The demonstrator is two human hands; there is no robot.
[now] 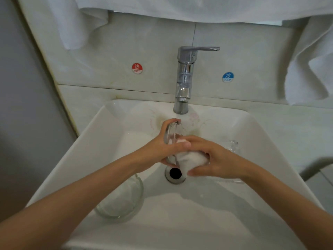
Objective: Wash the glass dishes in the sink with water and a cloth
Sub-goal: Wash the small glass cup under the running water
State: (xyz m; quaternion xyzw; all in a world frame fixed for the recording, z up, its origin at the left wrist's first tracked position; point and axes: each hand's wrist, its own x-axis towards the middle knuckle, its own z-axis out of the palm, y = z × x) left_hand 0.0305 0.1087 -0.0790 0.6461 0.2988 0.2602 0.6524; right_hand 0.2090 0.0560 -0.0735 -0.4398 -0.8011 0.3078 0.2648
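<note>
Over the drain (pixel 175 173) of the sink (pixel 259 127), a glass dish (pixel 172 136) was held on edge, clamped by the left hand (pixel 162 147), so that a cloth (pixel 191 159), gripped in the right hand (pixel 216 159), could be pressed against its face. A glass bowl (pixel 120 201) lay near the left wall and another glass piece (pixel 232 146) near the right; little free room was left, judged tight for turning.

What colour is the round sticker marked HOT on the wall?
The HOT sticker is red with white lettering, seen clearly in the head view.
</note>
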